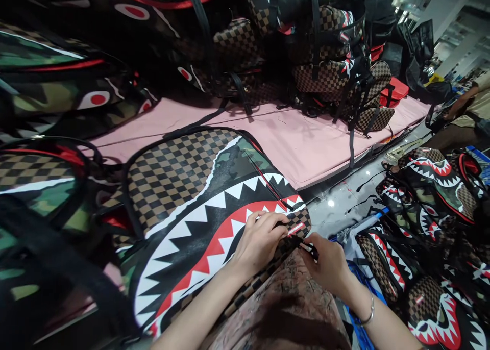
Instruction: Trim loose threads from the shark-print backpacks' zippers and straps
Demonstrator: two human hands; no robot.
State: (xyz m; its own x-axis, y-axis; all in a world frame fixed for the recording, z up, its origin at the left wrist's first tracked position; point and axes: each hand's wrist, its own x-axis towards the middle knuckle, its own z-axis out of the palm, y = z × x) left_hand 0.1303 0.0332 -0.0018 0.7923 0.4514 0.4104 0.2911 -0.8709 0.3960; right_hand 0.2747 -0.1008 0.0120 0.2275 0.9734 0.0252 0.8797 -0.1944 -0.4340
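A backpack (174, 174) lies in front of me, with a brown-and-black check, green camouflage and a printed shark mouth of white teeth and red gum. My left hand (262, 240) rests on its near right corner, fingers bent and closed on the material beside a small red-and-white label (295, 229). Just right of it, my right hand (325, 263) is closed around a small dark tool (311, 249) with a pale tip, held at the backpack's edge. The fingers hide most of this tool, so its exact kind is unclear.
Similar bags (321, 77) are piled along the back of the pink-covered table (268, 135). More bags (432, 186) are heaped at the right, beyond the shiny floor (337, 207). Another person's arm (461, 100) shows at the far right. A blurred dark strap (57, 258) crosses the left foreground.
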